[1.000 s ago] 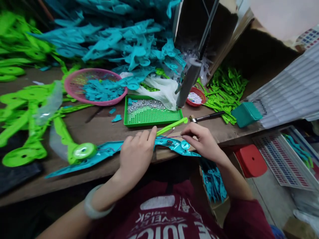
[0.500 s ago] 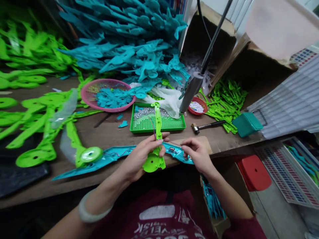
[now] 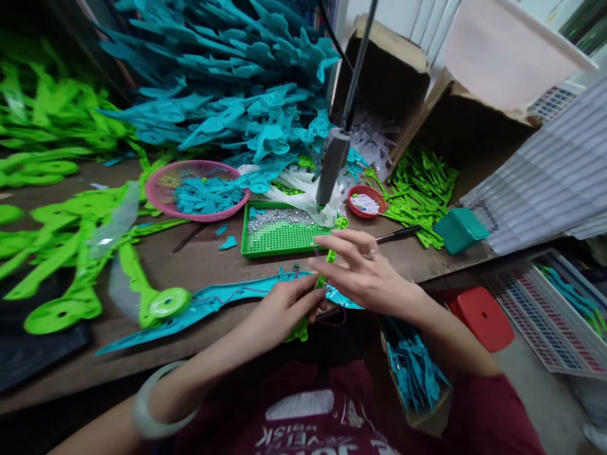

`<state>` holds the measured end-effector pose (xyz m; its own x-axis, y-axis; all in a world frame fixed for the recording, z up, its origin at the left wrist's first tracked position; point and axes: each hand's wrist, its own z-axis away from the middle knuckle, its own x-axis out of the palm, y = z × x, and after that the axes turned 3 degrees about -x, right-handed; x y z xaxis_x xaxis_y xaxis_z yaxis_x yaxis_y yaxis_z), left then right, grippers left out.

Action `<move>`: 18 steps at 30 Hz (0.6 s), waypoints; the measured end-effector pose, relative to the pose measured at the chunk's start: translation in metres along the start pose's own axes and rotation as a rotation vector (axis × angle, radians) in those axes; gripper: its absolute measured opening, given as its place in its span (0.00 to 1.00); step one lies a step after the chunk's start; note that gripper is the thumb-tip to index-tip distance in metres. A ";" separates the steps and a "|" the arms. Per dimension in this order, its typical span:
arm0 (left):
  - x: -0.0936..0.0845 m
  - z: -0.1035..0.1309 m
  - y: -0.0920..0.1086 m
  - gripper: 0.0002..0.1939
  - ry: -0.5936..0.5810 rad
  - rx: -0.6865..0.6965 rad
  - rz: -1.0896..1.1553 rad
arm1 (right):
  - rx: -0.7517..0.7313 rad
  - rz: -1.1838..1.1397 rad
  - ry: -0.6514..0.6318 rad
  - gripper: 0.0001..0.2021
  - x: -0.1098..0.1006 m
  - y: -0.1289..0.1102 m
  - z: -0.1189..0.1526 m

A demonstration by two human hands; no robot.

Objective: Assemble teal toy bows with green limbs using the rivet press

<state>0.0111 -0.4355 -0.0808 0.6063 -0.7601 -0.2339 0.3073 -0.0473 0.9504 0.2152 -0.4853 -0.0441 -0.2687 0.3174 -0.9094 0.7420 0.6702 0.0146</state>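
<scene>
My left hand is closed around a slim bright green plastic part, whose rounded lower end shows below the fingers. My right hand reaches across the part's upper end with fingers stretched and apart; a thin wire shows near its fingertips. Whether those fingers touch the part is unclear. Beneath both hands, a long turquoise plastic shell lies along the table edge, its pointed end to the left and a wire running inside it. Another wire loops below the right hand. My hands hide the shell's middle.
A green tray of small metal pieces lies beyond my hands, under a hanging power screwdriver. Around it are a pink basket, a small red basket and a teal box. Turquoise parts pile up behind.
My right hand has left the turquoise shell's right end and moved up to the green part. The green part has tilted to the right in my left hand. The view has shifted slightly.
</scene>
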 end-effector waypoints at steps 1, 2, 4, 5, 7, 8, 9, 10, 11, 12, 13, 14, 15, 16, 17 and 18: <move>0.002 0.000 0.001 0.15 -0.002 -0.008 -0.049 | -0.098 0.027 -0.078 0.11 -0.005 0.005 -0.007; 0.004 0.000 0.001 0.15 -0.004 -0.015 -0.085 | -0.187 0.038 -0.144 0.08 -0.008 0.009 -0.012; 0.005 0.000 -0.002 0.16 -0.011 -0.017 -0.105 | -0.306 0.039 -0.235 0.06 -0.009 0.012 -0.017; 0.005 0.000 -0.003 0.16 -0.023 -0.015 -0.097 | -0.325 0.033 -0.267 0.06 -0.008 0.011 -0.017; 0.002 0.001 -0.007 0.17 -0.058 -0.008 -0.056 | -0.261 -0.005 -0.317 0.08 -0.004 0.007 -0.014; 0.001 0.001 -0.009 0.17 -0.077 -0.006 -0.029 | -0.178 -0.053 -0.332 0.08 -0.002 0.005 -0.011; 0.000 0.002 -0.010 0.18 -0.095 -0.007 0.004 | -0.077 -0.127 -0.333 0.08 0.001 0.004 -0.008; 0.000 0.003 -0.011 0.18 -0.108 -0.008 0.038 | 0.023 -0.217 -0.321 0.08 0.003 0.003 -0.006; 0.000 0.003 -0.012 0.18 -0.113 -0.010 0.069 | 0.113 -0.310 -0.299 0.08 0.005 0.002 -0.004; 0.001 0.004 -0.013 0.18 -0.111 -0.013 0.094 | 0.183 -0.388 -0.273 0.07 0.007 0.002 -0.003; 0.003 0.005 -0.013 0.18 -0.106 -0.019 0.111 | 0.232 -0.434 -0.247 0.07 0.008 0.002 -0.002; 0.004 0.006 -0.013 0.18 -0.100 -0.022 0.123 | 0.268 -0.438 -0.227 0.07 0.009 0.002 -0.002; 0.006 0.007 -0.013 0.18 -0.094 -0.024 0.134 | 0.301 -0.404 -0.214 0.08 0.010 0.002 -0.002; 0.008 0.007 -0.013 0.18 -0.089 -0.022 0.145 | 0.329 -0.353 -0.210 0.08 0.010 0.002 -0.002; 0.009 0.007 -0.013 0.18 -0.086 -0.019 0.157 | 0.352 -0.303 -0.214 0.08 0.010 0.002 -0.003; 0.010 0.007 -0.013 0.17 -0.086 -0.015 0.164 | 0.370 -0.262 -0.229 0.08 0.010 0.001 -0.003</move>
<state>0.0083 -0.4471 -0.0941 0.5844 -0.8095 -0.0566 0.2206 0.0913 0.9711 0.2111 -0.4796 -0.0524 -0.3641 -0.0130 -0.9313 0.8466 0.4121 -0.3368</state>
